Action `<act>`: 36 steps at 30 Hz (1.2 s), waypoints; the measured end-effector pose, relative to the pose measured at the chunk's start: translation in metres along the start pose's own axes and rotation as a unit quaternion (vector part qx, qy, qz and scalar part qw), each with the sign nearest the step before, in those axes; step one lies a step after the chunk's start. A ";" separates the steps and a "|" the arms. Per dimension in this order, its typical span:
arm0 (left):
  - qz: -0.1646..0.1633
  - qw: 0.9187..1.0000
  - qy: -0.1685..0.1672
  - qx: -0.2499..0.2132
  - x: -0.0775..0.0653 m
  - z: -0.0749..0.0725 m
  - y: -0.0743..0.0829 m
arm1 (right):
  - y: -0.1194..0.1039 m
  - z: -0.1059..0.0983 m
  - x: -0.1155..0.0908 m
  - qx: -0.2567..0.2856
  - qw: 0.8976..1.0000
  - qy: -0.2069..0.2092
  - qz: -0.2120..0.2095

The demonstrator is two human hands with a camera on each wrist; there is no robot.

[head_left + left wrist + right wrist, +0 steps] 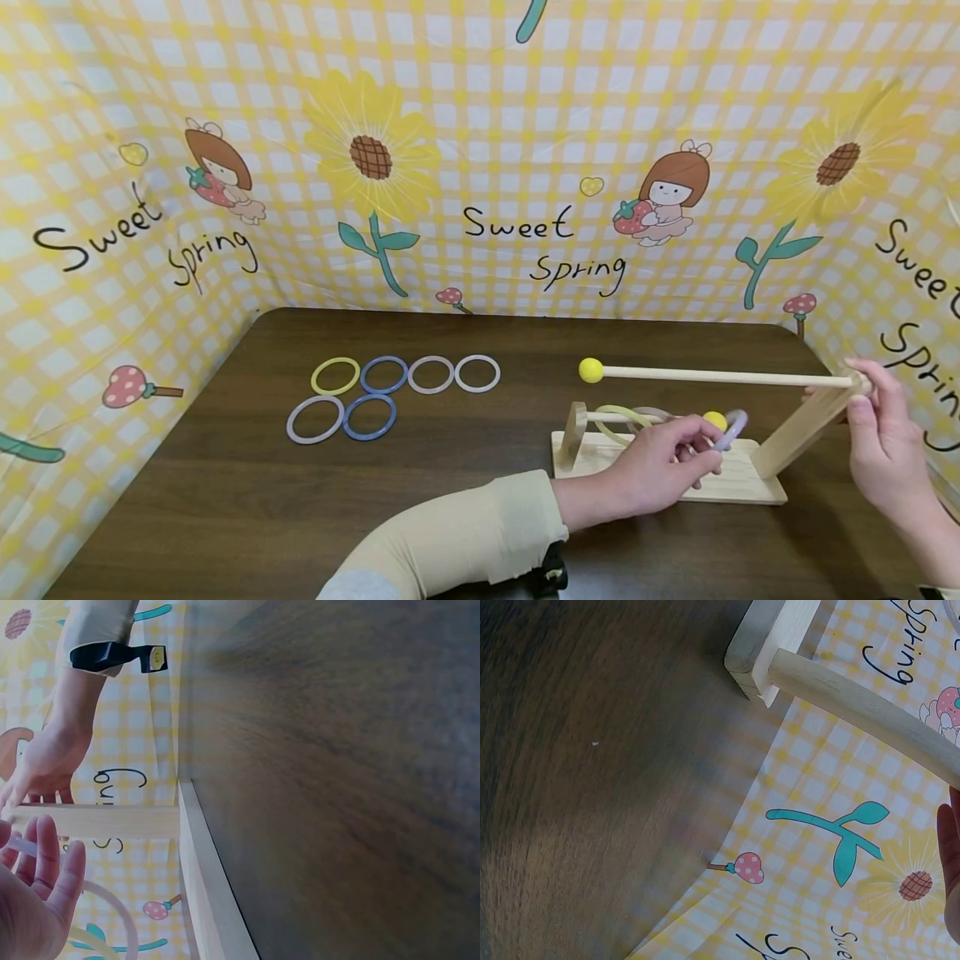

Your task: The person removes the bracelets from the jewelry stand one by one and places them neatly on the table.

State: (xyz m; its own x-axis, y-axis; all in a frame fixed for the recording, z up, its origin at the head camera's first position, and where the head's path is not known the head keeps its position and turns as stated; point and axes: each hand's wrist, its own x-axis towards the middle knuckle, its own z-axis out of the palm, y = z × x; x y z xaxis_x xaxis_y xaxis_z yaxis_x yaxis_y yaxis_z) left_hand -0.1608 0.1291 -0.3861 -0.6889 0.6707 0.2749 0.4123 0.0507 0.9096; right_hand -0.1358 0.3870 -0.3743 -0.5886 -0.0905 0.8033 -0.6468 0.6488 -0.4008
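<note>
The left hand [663,465] pinches a purple ring [738,429] beside the yellow ball [714,419] at the right end of the left-to-right lower rod [602,417]; farther right, the right hand [887,442] grips a slanted post [798,429].

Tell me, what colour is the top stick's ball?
That ball is yellow, clearest in the head view.

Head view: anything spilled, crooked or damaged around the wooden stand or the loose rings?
Nothing clearly stands out. The loose rings lie flat in two rows, and the wooden stand shows no visible break. Its taller post slants, though that may be only the camera angle.
</note>
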 end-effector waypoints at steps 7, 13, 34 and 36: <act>0.016 1.000 -0.004 0.022 -0.005 -0.003 0.003 | -0.001 -0.001 0.000 -0.003 1.000 -0.011 -0.002; 0.025 0.999 -0.010 0.030 -0.016 -0.016 0.005 | 0.000 0.000 0.000 -0.009 1.000 -0.003 -0.001; 0.150 0.982 -0.025 0.110 -0.064 -0.080 0.009 | -0.001 0.000 0.001 0.002 1.000 -0.004 0.002; 0.156 0.981 -0.021 0.110 -0.070 -0.086 0.009 | -0.002 0.000 0.001 0.004 1.000 -0.004 0.004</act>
State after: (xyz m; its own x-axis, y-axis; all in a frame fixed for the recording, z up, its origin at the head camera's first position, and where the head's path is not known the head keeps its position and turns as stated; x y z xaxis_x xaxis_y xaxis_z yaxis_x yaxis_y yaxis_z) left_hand -0.1607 0.0190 -0.3703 -0.4854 0.7082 0.5127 0.7211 -0.0073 0.6928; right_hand -0.1352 0.3855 -0.3732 -0.5977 -0.0920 0.7964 -0.6465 0.6429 -0.4109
